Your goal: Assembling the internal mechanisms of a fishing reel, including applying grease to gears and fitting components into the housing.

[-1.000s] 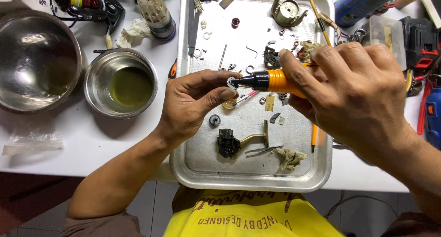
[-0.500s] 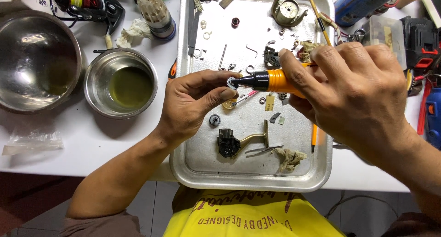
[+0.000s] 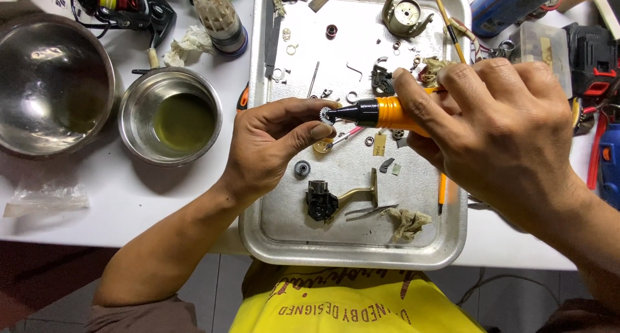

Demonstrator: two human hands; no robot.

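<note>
Two hands are shown over the metal tray [image 3: 284,233]: a small toothed gear [image 3: 325,115] is pinched between the left hand's [image 3: 274,146] closed fingertips, while the orange applicator [image 3: 381,112] is gripped by the right hand [image 3: 497,133]. Its black nozzle is set against the gear. For a clean result, the gear is best held steady and only lightly dosed.

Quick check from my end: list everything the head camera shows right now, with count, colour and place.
Tray: one, silver, centre.
Small gear: one, silvery, in left fingertips.
Applicator tube: one, orange with black tip, touching the gear.
Black part with brass arm: one, lower tray.
Loose small parts: many, across tray.
Large bowl: one, steel, far left.
Small bowl: one, steel, yellow-green liquid, beside tray.
Left hand: pinches gear.
Right hand: grips tube.
</note>
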